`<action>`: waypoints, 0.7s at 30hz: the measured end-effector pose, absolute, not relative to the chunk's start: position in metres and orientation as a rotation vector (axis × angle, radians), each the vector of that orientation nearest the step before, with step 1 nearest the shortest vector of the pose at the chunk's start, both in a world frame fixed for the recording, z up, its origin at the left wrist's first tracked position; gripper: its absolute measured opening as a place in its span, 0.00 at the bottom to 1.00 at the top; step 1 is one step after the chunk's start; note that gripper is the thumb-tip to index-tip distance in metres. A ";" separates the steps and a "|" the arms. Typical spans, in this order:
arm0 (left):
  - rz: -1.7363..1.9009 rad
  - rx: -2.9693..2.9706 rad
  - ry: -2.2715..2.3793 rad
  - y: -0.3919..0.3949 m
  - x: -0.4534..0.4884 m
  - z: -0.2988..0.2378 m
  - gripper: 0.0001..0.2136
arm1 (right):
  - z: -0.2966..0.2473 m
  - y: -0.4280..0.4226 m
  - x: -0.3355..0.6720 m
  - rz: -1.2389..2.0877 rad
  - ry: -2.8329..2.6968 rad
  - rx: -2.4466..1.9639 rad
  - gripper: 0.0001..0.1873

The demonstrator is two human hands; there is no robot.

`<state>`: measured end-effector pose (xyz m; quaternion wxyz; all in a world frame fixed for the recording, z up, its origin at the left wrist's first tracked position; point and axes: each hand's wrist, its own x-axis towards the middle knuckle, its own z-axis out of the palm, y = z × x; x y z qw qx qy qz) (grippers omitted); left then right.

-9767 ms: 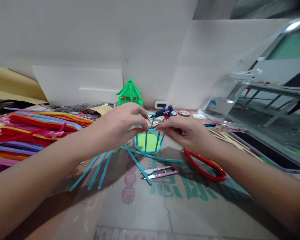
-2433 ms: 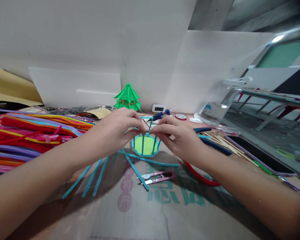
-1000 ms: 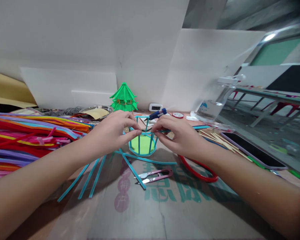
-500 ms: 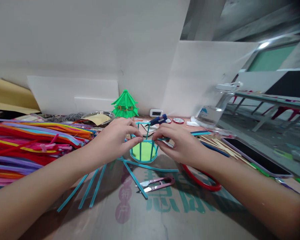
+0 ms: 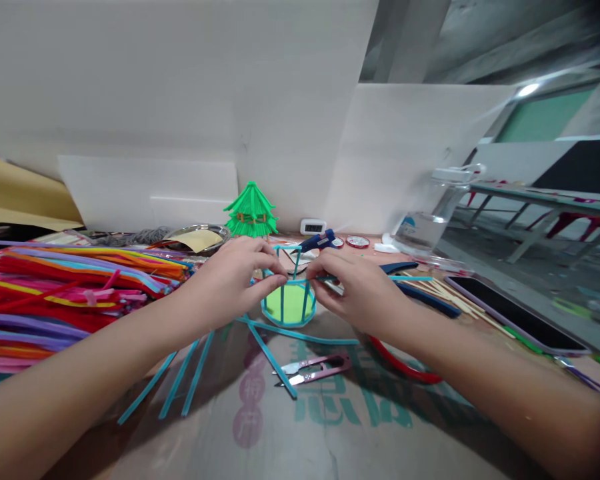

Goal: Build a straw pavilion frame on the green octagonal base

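Between my hands stands a small round frame of blue pipe cleaners [image 5: 281, 305] with a yellow-green disc [image 5: 295, 301] as its base. My left hand [image 5: 245, 270] pinches the frame's upper rim between thumb and fingertips. Opposite it, my right hand [image 5: 353, 283] is closed on a blue pipe cleaner [image 5: 423, 279], whose free end sticks out to the right behind the hand. The pinched spots themselves are partly hidden by my fingers. Pink-handled thread snips [image 5: 320, 369] lie just in front, with a loose blue strip [image 5: 273, 360] across their blades.
Bundles of coloured pipe cleaners [image 5: 80, 280] fill the left. Behind stand a green tiered roof model [image 5: 251, 213], a small digital clock [image 5: 313, 227] and a blue glue gun [image 5: 317, 241]. On the right are red-handled pliers [image 5: 405, 367], wooden sticks [image 5: 453, 297], a phone [image 5: 515, 313] and a water bottle [image 5: 425, 213].
The free end of the blue pipe cleaner in my right hand now sits lower and farther right. Both hands keep their pinch at the rim, almost unmoved.
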<state>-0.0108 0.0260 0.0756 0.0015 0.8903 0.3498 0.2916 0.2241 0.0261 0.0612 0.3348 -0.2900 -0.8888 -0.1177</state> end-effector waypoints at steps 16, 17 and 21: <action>1.285 2.712 0.945 -0.019 0.011 0.088 0.11 | 0.084 0.010 0.224 -0.571 -2.234 -0.594 0.05; 1.289 2.701 0.942 -0.019 0.011 0.088 0.11 | 0.084 0.009 0.224 -0.582 -2.231 -0.585 0.06; 1.308 2.616 0.958 -0.019 0.011 0.089 0.11 | 0.084 0.005 0.223 -0.589 -2.214 -0.574 0.05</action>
